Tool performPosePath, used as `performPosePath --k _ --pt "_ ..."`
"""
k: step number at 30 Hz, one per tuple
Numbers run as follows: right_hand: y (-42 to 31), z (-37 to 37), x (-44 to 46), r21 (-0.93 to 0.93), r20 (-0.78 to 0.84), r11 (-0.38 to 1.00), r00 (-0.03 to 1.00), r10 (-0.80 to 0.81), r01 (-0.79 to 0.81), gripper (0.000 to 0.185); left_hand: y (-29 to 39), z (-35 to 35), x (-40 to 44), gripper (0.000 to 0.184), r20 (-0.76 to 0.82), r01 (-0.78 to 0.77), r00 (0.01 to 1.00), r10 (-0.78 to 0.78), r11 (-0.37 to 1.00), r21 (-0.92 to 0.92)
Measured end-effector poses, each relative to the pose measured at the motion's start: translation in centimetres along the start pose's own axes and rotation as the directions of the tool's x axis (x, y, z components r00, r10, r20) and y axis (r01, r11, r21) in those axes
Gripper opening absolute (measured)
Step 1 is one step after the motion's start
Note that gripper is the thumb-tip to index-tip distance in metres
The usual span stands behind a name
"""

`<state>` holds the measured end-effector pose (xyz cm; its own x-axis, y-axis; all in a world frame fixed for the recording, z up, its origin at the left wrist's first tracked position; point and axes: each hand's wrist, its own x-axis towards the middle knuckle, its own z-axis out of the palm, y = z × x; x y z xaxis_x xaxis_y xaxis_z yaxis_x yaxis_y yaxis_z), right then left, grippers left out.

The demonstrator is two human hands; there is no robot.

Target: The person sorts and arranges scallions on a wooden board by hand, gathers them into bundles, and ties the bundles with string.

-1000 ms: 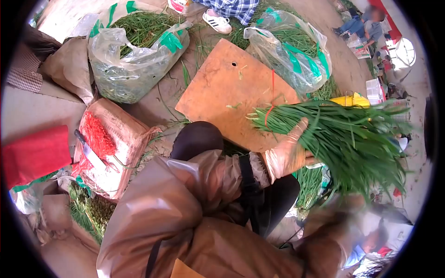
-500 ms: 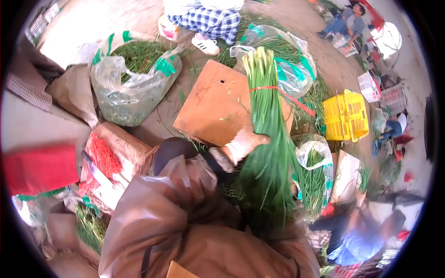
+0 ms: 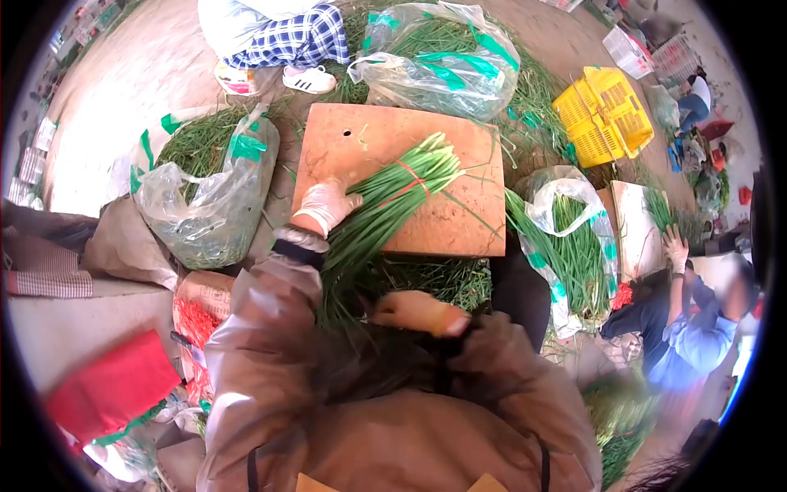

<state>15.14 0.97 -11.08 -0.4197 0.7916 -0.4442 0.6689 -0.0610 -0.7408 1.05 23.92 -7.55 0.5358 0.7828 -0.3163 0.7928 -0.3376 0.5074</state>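
A bunch of green chives, pale at the stem ends and tied with a red band, lies slantwise on an orange-brown board. Its leafy ends hang over the board's near edge toward my lap. My left hand, in a whitish glove, is closed round the bunch's left side. Close to my body, below the board, my right hand is beside the hanging leaf tips. Motion blurs its fingers, so I cannot make out whether it holds anything.
Plastic bags of greens stand left, behind and right of the board. A yellow basket is at the back right. A person in blue sits at right; another in checked clothing is opposite. A red cloth lies left.
The chive bunch, held upright over the board's right side before, now lies slanted across the board. My left hand has moved left with it. My right hand has come into view.
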Motion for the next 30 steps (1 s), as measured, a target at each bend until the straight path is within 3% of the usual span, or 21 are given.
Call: performPosePath --k 1,2,3,4,6,7,8,9,10,12,13,15,16,18,20,23,24,25,26,29,30 --pt "0.6 -1.9 -2.4 0.111 0.093 0.985 0.988 0.12 -0.13 0.034 0.2 -0.3 0.4 0.055 0.008 -0.005 1.0 0.005 1.0 0.004" --pt "0.3 -4.5 -4.7 0.376 0.18 0.881 0.955 0.234 -0.287 0.03 0.6 -0.4 1.0 0.061 -0.114 -0.102 0.989 0.093 0.992 -0.072" --pt "1.3 -5.9 -6.5 0.629 0.07 0.742 0.967 0.245 -0.234 0.026 1.1 -0.3 1.5 0.068 -0.239 -0.203 0.957 0.166 0.97 -0.138" --pt "3.1 -7.5 -7.5 0.732 -0.079 0.675 0.972 0.222 -0.094 0.023 1.6 0.1 1.8 0.075 -0.365 -0.303 0.905 0.219 0.933 -0.193" --pt "3.5 -10.7 -7.3 0.749 -0.426 0.659 0.811 0.401 0.068 0.018 3.4 2.3 2.6 0.098 -0.317 -0.249 0.916 0.245 0.968 0.029" --pt "3.5 -12.7 -7.1 0.63 -0.517 0.776 0.736 0.437 -0.019 0.018 4.2 3.7 2.8 0.118 -0.224 -0.144 0.96 0.165 0.984 0.107" --pt "4.0 -13.9 -5.9 0.71 -0.554 0.702 0.663 0.504 0.059 0.018 4.4 4.7 3.0 0.126 -0.151 -0.094 0.981 0.118 0.984 0.153" --pt "4.3 -15.1 -4.4 0.567 -0.686 0.807 0.637 0.353 0.163 0.018 4.7 5.7 2.9 0.128 -0.099 -0.047 0.993 0.068 0.98 0.193" --pt "5.0 -16.0 -2.8 0.57 -0.685 0.803 0.64 0.349 0.173 0.018 4.9 6.8 2.6 0.13 -0.048 -0.003 0.999 0.014 0.972 0.236" --pt "6.2 -17.3 0.6 0.106 -0.858 0.969 0.514 -0.025 0.224 0.016 5.9 8.0 2.1 0.132 -0.087 0.028 0.996 -0.002 0.952 0.304" --pt "6.4 -17.8 2.0 0.11 -0.859 0.966 0.511 -0.025 0.232 0.016 5.9 8.9 2.1 0.132 -0.133 0.037 0.991 0.013 0.93 0.366" --pt "6.0 -18.4 4.6 -0.132 -0.904 0.977 0.425 -0.05 -0.167 0.017 5.9 10.0 1.9 0.132 -0.216 0.061 0.975 0.049 0.878 0.474" --pt "6.3 -18.2 5.7 -0.131 -0.903 0.978 0.427 -0.051 -0.161 0.017 5.8 10.4 2.0 0.132 -0.217 0.067 0.975 0.044 0.876 0.477" --pt "7.6 -17.8 7.6 -0.313 -0.892 0.811 0.447 -0.071 -0.494 0.019 5.6 11.0 2.2 0.131 -0.265 0.059 0.96 0.091 0.859 0.509" --pt "8.4 -18.5 8.1 -0.332 -0.879 0.814 0.47 -0.083 -0.477 0.02 5.9 10.5 2.0 0.13 -0.236 0.054 0.969 0.076 0.863 0.502" --pt "8.6 -18.7 6.7 -0.357 -0.899 0.784 0.415 -0.14 -0.508 0.02 6.3 9.9 1.6 0.13 -0.184 0.041 0.981 0.057 0.869 0.493" --pt "7.3 -19.6 4.5 0.038 -0.78 0.984 0.61 0.137 -0.172 0.019 6.2 9.8 1.8 0.13 -0.176 0.041 0.983 0.053 0.87 0.491" --pt "5.6 -20.5 2.1 0.517 -0.515 0.852 0.824 0.237 0.078 0.019 6.2 9.7 1.9 0.13 -0.175 0.037 0.983 0.057 0.869 0.493" --pt "2.6 -20.9 -1.0 0.639 -0.41 0.767 0.873 0.265 0.067 0.019 6.1 9.6 1.9 0.131 -0.169 0.039 0.984 0.05 0.875 0.483" --pt "2.7 -19.4 -5.7 0.691 -0.361 0.702 0.924 0.128 0.173 0.02 5.9 9.4 2.3 0.13 -0.136 0.041 0.991 0.018 0.905 0.423" --pt "3.5 -18.6 -5.9 0.747 -0.266 0.664 0.926 0.268 0.023 0.024 5.9 9.2 2.3 0.129 -0.106 0.046 0.994 -0.007 0.926 0.375"
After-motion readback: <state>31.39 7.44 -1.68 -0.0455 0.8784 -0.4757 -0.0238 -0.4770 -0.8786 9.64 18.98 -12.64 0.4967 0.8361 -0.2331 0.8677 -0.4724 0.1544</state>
